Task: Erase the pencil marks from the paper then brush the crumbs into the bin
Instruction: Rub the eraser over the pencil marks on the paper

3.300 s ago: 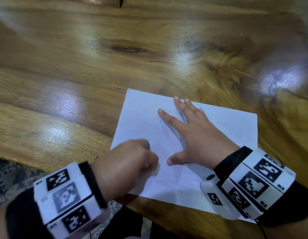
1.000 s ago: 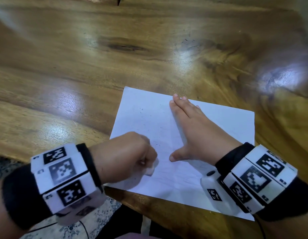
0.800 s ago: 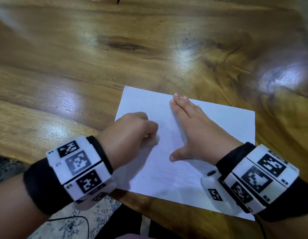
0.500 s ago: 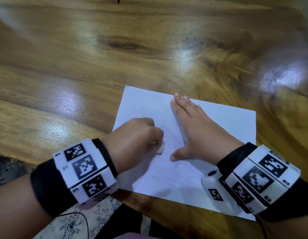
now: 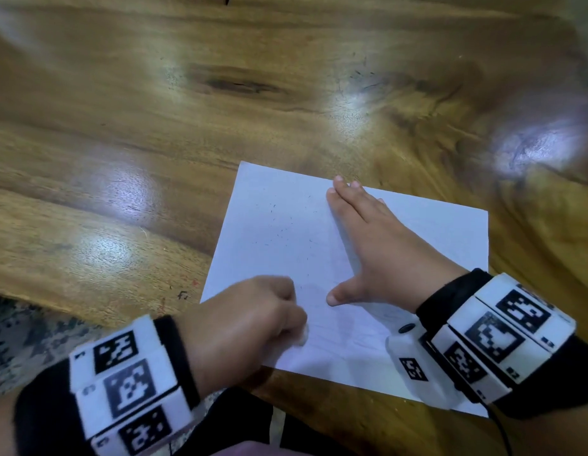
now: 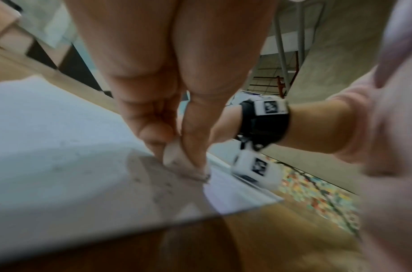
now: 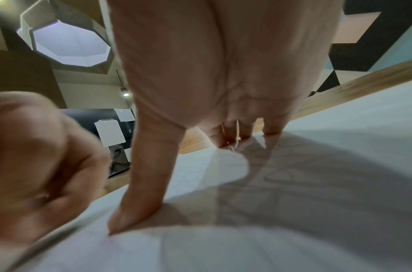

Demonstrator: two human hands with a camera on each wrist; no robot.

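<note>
A white sheet of paper (image 5: 279, 232) lies on the wooden table (image 5: 154, 126), speckled with dark eraser crumbs (image 5: 281, 230) on its upper left part. My left hand (image 5: 250, 320) pinches a small white eraser (image 5: 302, 335) and presses it on the paper's near left area; the left wrist view shows the eraser (image 6: 175, 156) between thumb and fingers, touching the paper (image 6: 61, 147). My right hand (image 5: 375, 248) lies flat on the sheet, fingers straight and together, thumb spread. In the right wrist view, the fingers (image 7: 226, 136) and thumb press the paper (image 7: 340, 147), with faint pencil lines (image 7: 277, 176) in their shadow.
The table's near edge runs just below the paper, with a patterned floor (image 5: 19, 337) beyond it at the lower left. A few crumbs lie on the wood near the paper's left edge (image 5: 182, 294). No bin is in view.
My left hand rubbed the eraser up the sheet and has come back down toward the near left corner. The right hand's fingers closed together since the oldest frame and hold still.
</note>
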